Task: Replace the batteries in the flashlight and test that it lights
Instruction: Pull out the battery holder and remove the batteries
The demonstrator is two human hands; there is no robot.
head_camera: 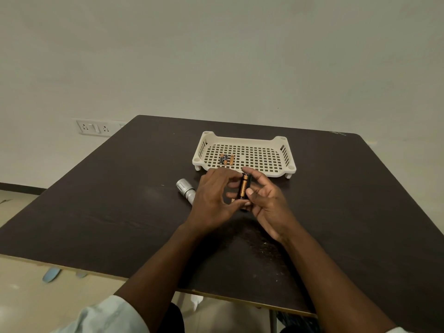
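- Flashlight: silver, lying on the dark desk to the left of both hands, head end pointing away, tail end hidden behind the left hand.
- Battery holder: black, held upright above the desk between the two hands, with an orange and black battery seated along its front.
- Right hand: gripping the holder, fingertips curled over its top end and thumb pressed against its lower side.
- Left hand: fingers curled in toward the holder, thumb touching near its bottom end; how firm the grip is cannot be told.
- Cream tray: perforated, standing on short feet just beyond the hands.
- Three small batteries: lying side by side on the tray's floor, near its left front corner.
- Wall socket panel: on the wall past the desk's far left corner.
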